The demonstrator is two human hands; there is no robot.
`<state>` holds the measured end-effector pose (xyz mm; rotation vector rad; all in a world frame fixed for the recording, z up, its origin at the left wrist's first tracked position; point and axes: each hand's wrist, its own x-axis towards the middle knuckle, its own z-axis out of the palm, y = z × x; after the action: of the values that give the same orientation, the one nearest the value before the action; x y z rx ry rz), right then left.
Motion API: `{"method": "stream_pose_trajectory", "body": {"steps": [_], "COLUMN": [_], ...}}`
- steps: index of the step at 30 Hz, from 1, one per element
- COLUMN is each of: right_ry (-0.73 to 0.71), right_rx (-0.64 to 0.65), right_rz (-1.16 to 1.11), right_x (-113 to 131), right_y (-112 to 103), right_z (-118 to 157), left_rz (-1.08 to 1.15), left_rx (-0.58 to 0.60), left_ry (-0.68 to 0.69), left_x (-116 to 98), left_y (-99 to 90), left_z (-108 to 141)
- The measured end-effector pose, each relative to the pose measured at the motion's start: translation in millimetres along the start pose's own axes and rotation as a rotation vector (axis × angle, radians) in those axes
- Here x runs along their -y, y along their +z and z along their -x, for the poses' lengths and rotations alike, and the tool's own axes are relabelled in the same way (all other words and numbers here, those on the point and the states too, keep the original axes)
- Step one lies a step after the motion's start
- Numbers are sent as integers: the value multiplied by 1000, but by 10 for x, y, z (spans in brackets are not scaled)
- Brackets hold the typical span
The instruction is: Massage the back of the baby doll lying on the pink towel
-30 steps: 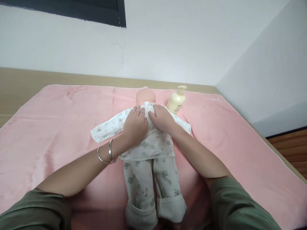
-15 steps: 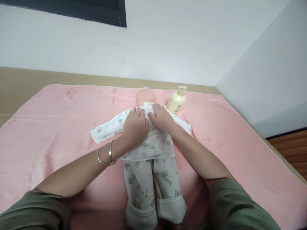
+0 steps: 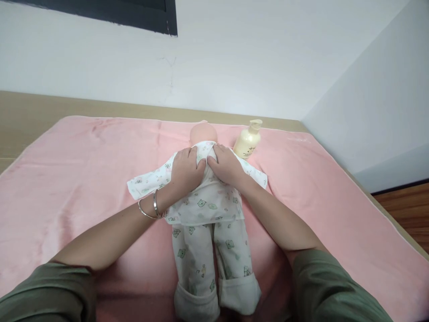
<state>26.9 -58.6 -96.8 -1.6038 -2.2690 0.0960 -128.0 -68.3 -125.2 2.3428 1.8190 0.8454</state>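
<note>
A baby doll [image 3: 203, 133] lies on a pink blanket [image 3: 100, 179], its head away from me. It wears a white top [image 3: 212, 203] and matching white trousers [image 3: 231, 250] with small animal prints, the leg ends turned up. My left hand [image 3: 187, 170] rests on the left side of the top's chest, thumb spread from the fingers. Beside it, my right hand [image 3: 228, 165] lies on the other side of the chest, fingers extended toward the neck. The thumbs almost meet near the middle, at the top's overlapping front. Some fingertips are hard to make out.
A cream pump bottle [image 3: 247, 141] stands on the blanket, just beyond my right hand. Behind the blanket runs a wooden surface edge [image 3: 134, 109] against a white wall [image 3: 234, 58]. A dark frame [image 3: 134, 18] is on the wall at upper left.
My left hand has shifted slightly left and its thumb has spread from the fingers. The top's neckline now lies as a smoother patterned band. My right hand has barely moved.
</note>
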Motion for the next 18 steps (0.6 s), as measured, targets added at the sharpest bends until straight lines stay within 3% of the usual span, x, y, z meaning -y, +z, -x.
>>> {"method": "stream_pose_trajectory", "body": {"steps": [4, 18], "right_ry": [-6, 74], "right_rx": [-21, 35], "right_rz": [0, -72], "right_x": [-27, -74], "right_y": [22, -20], "right_z": [-18, -14], "left_rz": [10, 3], "left_rx": [26, -99], "left_ry": [-13, 92], "left_x": [-5, -70], "left_y": [-5, 39], "left_z": [-3, 164]}}
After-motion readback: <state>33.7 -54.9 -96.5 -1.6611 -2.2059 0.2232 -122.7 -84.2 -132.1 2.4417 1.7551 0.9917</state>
